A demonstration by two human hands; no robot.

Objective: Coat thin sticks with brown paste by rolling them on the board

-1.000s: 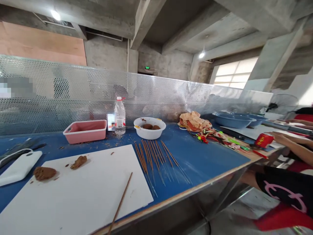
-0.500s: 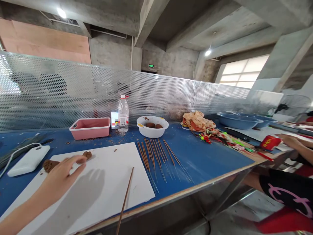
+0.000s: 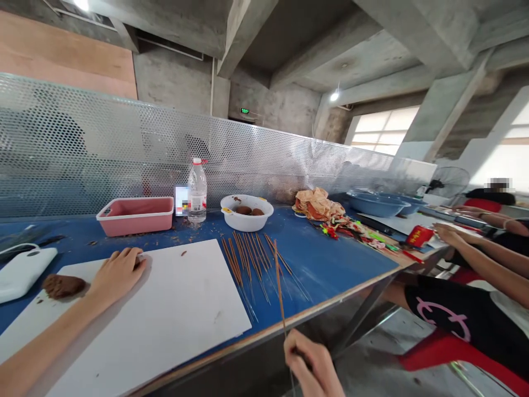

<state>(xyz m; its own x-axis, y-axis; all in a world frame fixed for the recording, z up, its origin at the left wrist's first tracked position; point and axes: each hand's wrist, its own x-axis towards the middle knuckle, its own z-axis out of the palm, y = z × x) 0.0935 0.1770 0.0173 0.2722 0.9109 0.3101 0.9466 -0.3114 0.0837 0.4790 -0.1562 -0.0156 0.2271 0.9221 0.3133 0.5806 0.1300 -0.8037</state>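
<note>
My left hand (image 3: 118, 273) is on the white board (image 3: 177, 309), its fingers curled over a small lump of brown clay-like paste (image 3: 138, 260), mostly hidden. Just left of the wrist sits a larger lump of the same paste (image 3: 64, 285). At the table's front edge my right hand (image 3: 312, 361) pinches the thin end of a brown-coated incense stick (image 3: 278, 281), which points up and away over the blue tabletop. Beyond it, several similar sticks (image 3: 248, 256) lie fanned out beside the board.
Along the back stand a pink basin (image 3: 136, 223), a water bottle (image 3: 197, 193) and a white bowl (image 3: 247, 221) with brown lumps in it. A white device (image 3: 25, 273) lies at left. Crumpled paper (image 3: 318, 205), a red can (image 3: 419, 237) and a co-worker's arms (image 3: 475, 242) are at right.
My left hand has closed over the small lump. My right hand has come into view with the stick, which has moved right, off the board. The view has turned slightly right.
</note>
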